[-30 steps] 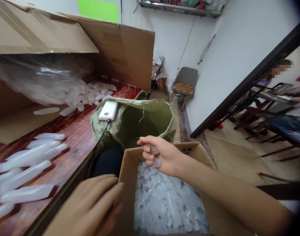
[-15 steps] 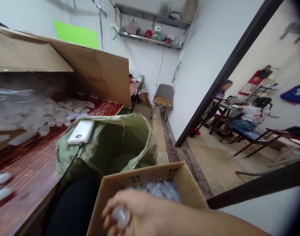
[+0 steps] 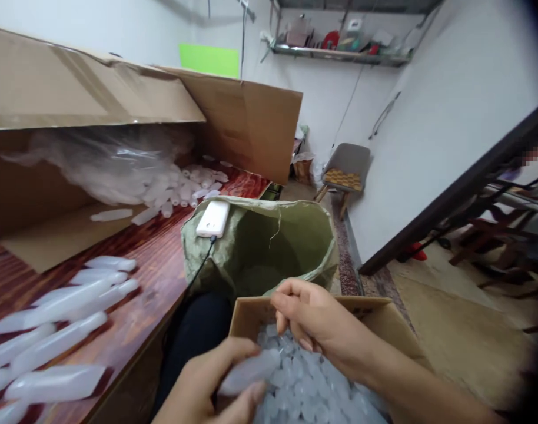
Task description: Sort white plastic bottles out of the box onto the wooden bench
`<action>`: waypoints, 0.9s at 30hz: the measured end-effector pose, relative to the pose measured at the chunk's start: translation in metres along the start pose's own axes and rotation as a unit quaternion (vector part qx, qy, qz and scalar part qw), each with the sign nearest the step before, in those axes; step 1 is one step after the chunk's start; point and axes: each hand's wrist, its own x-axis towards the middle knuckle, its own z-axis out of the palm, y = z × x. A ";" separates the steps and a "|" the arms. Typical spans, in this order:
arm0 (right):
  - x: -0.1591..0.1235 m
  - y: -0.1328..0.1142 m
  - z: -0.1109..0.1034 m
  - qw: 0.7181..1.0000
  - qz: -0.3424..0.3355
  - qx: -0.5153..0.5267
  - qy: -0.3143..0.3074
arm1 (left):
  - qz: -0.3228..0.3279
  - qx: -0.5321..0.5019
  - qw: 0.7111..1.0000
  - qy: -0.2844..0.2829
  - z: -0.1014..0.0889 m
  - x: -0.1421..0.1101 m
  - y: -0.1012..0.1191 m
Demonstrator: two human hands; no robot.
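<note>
My left hand [image 3: 211, 380] grips a translucent plastic bottle [image 3: 253, 372], its narrow end pointing towards the right hand. Just above and to the right, my right hand [image 3: 315, 315] is closed with curled fingers; whatever it may hold is hidden. Both hands are over an open cardboard box [image 3: 246, 318] full of small translucent plastic pieces [image 3: 304, 383], probably caps. On the wood-grain table [image 3: 140, 330] at the left lie several similar bottles [image 3: 61, 347], mostly with their necks to the right.
A large carton [image 3: 246, 118] on its side spills more bottles and a clear plastic bag [image 3: 119, 165]. Beyond the box stands an open green woven sack [image 3: 291, 235] with a white power bank [image 3: 213, 218] and its cable on the rim. A grey chair [image 3: 346, 171] stands further back.
The view has swung left and down. My left hand has come into view with a bottle. My right hand, which held a small translucent piece, has risen over the box with its fingers turned inward.
</note>
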 end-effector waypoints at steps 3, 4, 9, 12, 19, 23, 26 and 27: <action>0.003 0.002 0.002 0.999 0.023 -0.036 0.008 | -0.085 -0.065 0.993 0.041 -0.013 -0.004 -0.001; 0.004 0.004 0.003 0.998 0.035 -0.049 0.009 | -0.090 -0.073 0.992 0.043 -0.013 -0.005 -0.004; 0.009 0.018 0.008 0.994 0.074 -0.075 0.011 | -0.081 -0.100 0.991 0.042 -0.008 -0.011 -0.018; 0.008 0.021 0.011 0.993 0.074 -0.089 0.001 | -0.081 -0.115 0.990 0.029 -0.010 -0.014 -0.018; 0.002 0.020 0.016 0.991 0.021 -0.129 -0.017 | -0.087 -0.147 0.985 0.031 -0.012 -0.012 -0.016; 0.000 0.019 0.018 0.991 -0.004 -0.127 0.036 | -0.087 -0.146 0.985 0.041 -0.012 -0.009 -0.016; -0.003 0.021 0.020 0.973 -0.073 -0.218 0.017 | -0.073 -0.148 0.986 0.039 -0.013 -0.008 -0.015; -0.005 0.022 0.020 0.959 -0.117 -0.257 0.005 | -0.072 -0.155 0.985 0.038 -0.013 -0.008 -0.014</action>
